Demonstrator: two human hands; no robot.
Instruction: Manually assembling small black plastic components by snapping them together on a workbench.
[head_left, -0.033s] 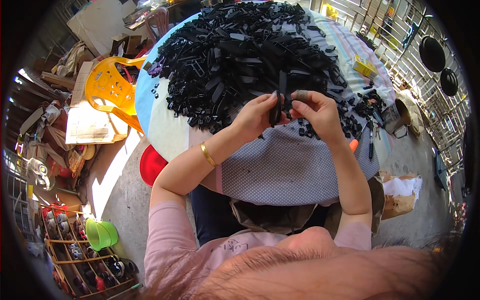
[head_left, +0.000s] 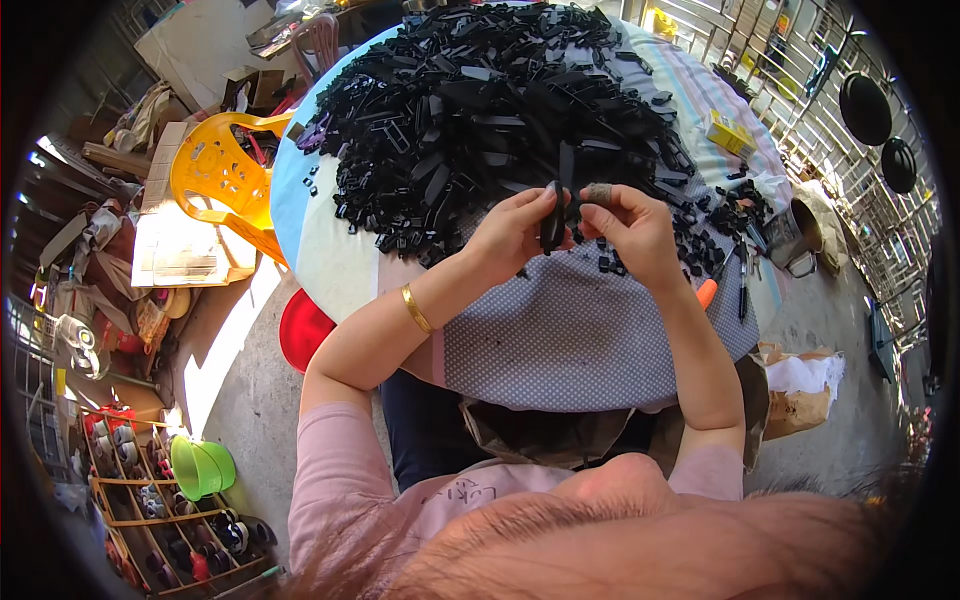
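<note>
Over the near edge of a big heap of black plastic parts (head_left: 480, 110), my left hand (head_left: 515, 232) grips a long, narrow black plastic part (head_left: 552, 225), held upright between thumb and fingers. Close by on the right, my right hand (head_left: 635, 225) is pinched, its thumb and forefinger near that part. A greyish wrap (head_left: 599, 193) covers one of its fingers. Whatever sits in the right fingertips is too small and dark to make out. Small black pieces (head_left: 610, 263) lie on the cloth just below the right hand.
A dotted cloth (head_left: 560, 340) covers the round table in front of me. At right lie a yellow box (head_left: 730, 132), a pen-like tool (head_left: 743, 295), an orange object (head_left: 707, 293) and a metal mug (head_left: 795, 235). A yellow chair (head_left: 225, 170) and red stool (head_left: 303, 330) stand left.
</note>
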